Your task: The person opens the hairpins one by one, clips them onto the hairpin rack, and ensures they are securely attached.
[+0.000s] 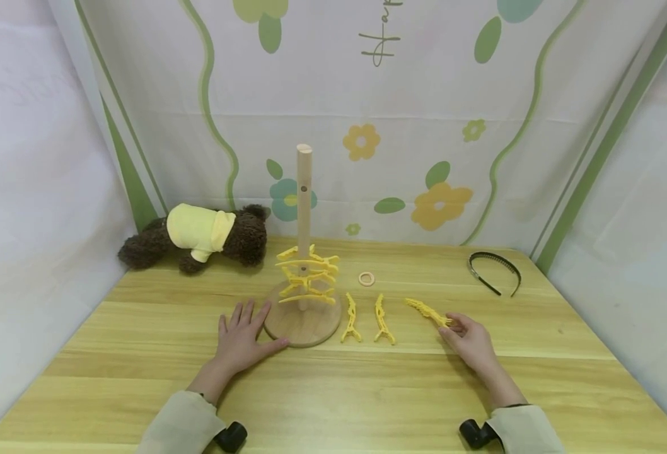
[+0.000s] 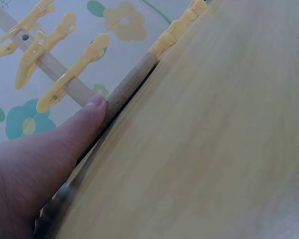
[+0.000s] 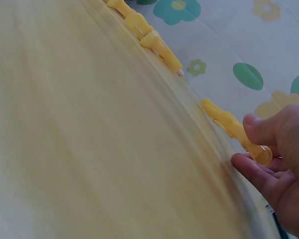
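Wood-grain surface [image 1: 339,403] bearing a wooden stand [image 1: 304,221], plush toy [image 1: 203,234] left of it, two yellow clips [image 1: 352,315], ring [image 1: 372,279] and headband [image 1: 506,261] to its right

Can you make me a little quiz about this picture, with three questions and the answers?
1. True or false: the right hand holds a yellow clip.
2. In the head view, what lies left of the wooden stand? a) headband b) stuffed toy c) wooden ring
3. Fill in: the left hand touches the stand's round ____.

Key: 1. True. 2. b. 3. base.
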### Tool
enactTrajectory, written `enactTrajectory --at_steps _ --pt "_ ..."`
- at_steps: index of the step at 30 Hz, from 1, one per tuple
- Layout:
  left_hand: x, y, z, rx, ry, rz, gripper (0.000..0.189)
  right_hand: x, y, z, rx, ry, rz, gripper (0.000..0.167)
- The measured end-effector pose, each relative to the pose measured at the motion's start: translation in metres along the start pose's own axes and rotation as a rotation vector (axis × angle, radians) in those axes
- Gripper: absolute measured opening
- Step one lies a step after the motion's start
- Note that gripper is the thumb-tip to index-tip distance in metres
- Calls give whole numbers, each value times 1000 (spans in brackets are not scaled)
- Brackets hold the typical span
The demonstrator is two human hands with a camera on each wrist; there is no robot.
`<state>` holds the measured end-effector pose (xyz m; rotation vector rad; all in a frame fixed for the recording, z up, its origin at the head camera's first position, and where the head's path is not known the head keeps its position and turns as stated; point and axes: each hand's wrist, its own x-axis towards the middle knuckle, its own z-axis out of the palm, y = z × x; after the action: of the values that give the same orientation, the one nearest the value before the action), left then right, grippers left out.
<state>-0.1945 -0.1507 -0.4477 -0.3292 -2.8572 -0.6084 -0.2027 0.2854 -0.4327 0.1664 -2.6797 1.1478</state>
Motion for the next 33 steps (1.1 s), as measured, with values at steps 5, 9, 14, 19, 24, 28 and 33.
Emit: enactTrajectory --at_steps 5,9,14,19,24,28,33 --pt "-1 0 0 -7 2 1 90 2 -3 -5 -13 -45 -1 37" --pt "-1 0 1 -5 -6 -2 90 2 -9 -12 -25 -118 -12 36" --pt "0 -1 2 -4 -3 -1 90 6 -19 -23 -106 -135 -72 31" --pt "0 -1 2 -13 2 7 89 13 -30 -31 -61 -96 -105 30" --pt "0 -2 2 4 7 7 89 32 -58 -35 27 -22 -210 28" --pt "1 -3 3 11 3 4 90 51 -95 -32 132 17 -300 25" --pt "0 -2 2 2 -2 2 90 71 -137 -18 214 7 -393 22"
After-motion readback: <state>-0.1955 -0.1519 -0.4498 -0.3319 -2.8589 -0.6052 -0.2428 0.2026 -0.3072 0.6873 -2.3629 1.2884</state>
